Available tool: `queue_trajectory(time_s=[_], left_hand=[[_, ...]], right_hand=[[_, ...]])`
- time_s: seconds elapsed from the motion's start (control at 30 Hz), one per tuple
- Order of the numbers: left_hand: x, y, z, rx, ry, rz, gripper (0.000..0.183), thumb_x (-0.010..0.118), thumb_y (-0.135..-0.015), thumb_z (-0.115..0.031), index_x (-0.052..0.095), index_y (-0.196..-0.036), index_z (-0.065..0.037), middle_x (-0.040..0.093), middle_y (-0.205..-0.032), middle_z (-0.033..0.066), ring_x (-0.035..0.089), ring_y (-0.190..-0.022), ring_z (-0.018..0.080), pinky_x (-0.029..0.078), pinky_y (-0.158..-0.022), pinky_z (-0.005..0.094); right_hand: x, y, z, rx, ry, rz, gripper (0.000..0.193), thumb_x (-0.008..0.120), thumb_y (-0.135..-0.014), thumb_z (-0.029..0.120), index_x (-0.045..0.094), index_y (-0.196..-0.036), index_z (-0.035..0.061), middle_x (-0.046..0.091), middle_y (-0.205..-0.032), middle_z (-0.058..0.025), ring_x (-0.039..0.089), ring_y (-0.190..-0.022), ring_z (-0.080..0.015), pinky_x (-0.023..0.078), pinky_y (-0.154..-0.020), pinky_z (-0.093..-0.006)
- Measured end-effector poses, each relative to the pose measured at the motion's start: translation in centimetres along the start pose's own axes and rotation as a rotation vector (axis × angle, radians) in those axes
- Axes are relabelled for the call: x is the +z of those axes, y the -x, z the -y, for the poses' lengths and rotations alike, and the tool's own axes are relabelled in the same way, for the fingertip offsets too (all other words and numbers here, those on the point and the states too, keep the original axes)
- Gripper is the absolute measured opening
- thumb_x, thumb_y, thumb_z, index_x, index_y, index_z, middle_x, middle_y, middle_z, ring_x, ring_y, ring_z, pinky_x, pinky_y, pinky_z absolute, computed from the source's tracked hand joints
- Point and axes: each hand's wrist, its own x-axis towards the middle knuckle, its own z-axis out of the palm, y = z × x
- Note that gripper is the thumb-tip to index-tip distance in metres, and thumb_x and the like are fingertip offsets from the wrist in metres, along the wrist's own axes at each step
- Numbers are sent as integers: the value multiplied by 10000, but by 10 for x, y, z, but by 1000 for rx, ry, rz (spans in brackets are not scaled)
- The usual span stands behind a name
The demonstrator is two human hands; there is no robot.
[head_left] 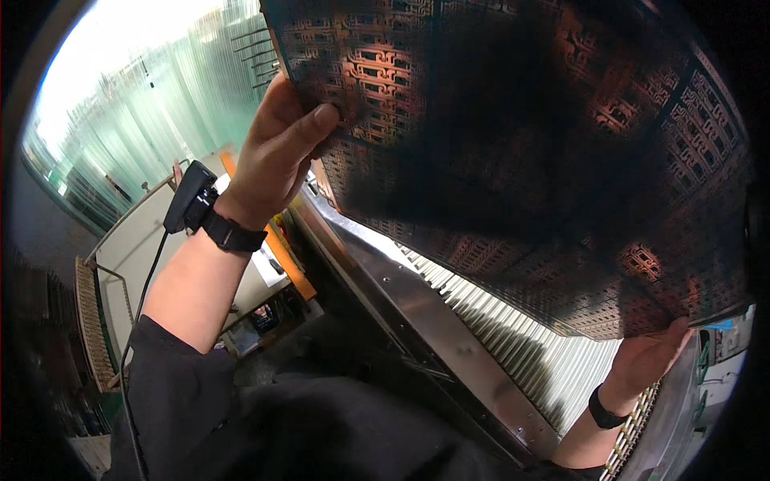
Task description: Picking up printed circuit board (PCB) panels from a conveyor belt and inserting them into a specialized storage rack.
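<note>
A large dark circuit board panel point(513, 160) with rows of copper-coloured traces fills the upper right, held up and tilted before me. My left hand point(281, 152) grips its left edge, the thumb lying on the patterned face and the fingers behind, out of sight. At the panel's lower right corner, my right hand point(648, 359) holds the bottom edge; most of its fingers are hidden behind the board. Beneath the panel lies a bed of metal rollers point(513, 333), partly covered by it.
A steel side rail point(449, 333) runs diagonally along the rollers. To the left stand a pale rack board point(140, 276) with a wire frame and a table with an orange edge point(290, 260). Translucent ribbed sheeting point(172, 96) hangs behind. A cable point(144, 305) trails from my left wrist device.
</note>
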Motion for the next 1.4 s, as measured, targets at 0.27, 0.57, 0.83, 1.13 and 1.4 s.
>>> queue_trajectory(time_s=[0.27,0.57,0.83,1.13,1.4], left_hand=[[-20,13,9,-124,-247,-7,568,732,-935,-225,476,-1408,-43,600,-1327,43,558,-1220,153,418,-1078,324],[-4,34,33,-207,-93,-9,515,694,-965,-197,498,-1413,-35,601,-1336,38,533,-1231,142,384,-1092,321],[4,45,46,-175,-318,-158,305,661,-983,-141,569,-1227,17,671,-1089,50,608,-996,113,493,-903,285],[-75,84,-41,-177,-136,-452,194,650,-997,-238,640,-943,-52,702,-840,69,675,-676,152,568,-635,301],[-158,200,-153,-134,327,-662,239,544,-1053,-254,692,-1113,-75,715,-1136,107,674,-1077,264,535,-986,466]], right_hand=[[-39,11,-23,268,28,162,529,527,-1041,324,437,-1477,40,485,-1497,-130,435,-1395,-286,309,-1188,-463],[-20,30,-36,234,65,129,520,447,-1060,298,389,-1508,40,497,-1477,-114,477,-1347,-280,343,-1160,-425],[-58,70,-74,393,710,198,461,576,-977,74,500,-1427,9,596,-1332,-66,554,-1155,-179,446,-983,-349],[62,-16,-40,287,279,507,295,559,-1041,171,567,-1287,10,645,-1229,-87,612,-1168,-168,496,-994,-328],[236,-25,-36,-16,-151,1190,522,454,-1063,179,327,-1533,-8,607,-1329,-186,668,-1117,-265,553,-931,-375]])
